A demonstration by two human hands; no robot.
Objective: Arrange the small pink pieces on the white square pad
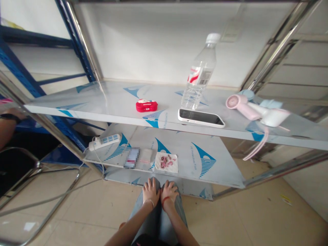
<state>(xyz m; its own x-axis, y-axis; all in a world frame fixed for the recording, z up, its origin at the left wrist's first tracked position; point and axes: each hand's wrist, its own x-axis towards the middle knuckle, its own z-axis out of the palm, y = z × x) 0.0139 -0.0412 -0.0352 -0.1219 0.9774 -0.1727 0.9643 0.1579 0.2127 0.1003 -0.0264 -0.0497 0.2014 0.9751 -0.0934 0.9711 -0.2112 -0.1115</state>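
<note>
My left hand [151, 191] rests flat on my left knee, fingers spread, a thin bracelet at the wrist. On the other knee lies my right hand [169, 192], also with its fingers apart and a red band at the wrist. Neither hand holds anything. Just beyond them, on the lower shelf [184, 155], a white sheet [161, 167] carries small dark red pieces [167, 161], too small to name. Left of it are a small pale packet [146, 155] and a blurred-out flat item [132, 158].
A power strip [105, 141] lies on the lower shelf. The upper shelf [115, 99] bears a red case [146, 106], plastic bottle [198, 73], phone [201, 118], pink handheld fan [242, 106] and white device [274, 116]. A person's arm [9, 124] and metal chair [58, 200] are left.
</note>
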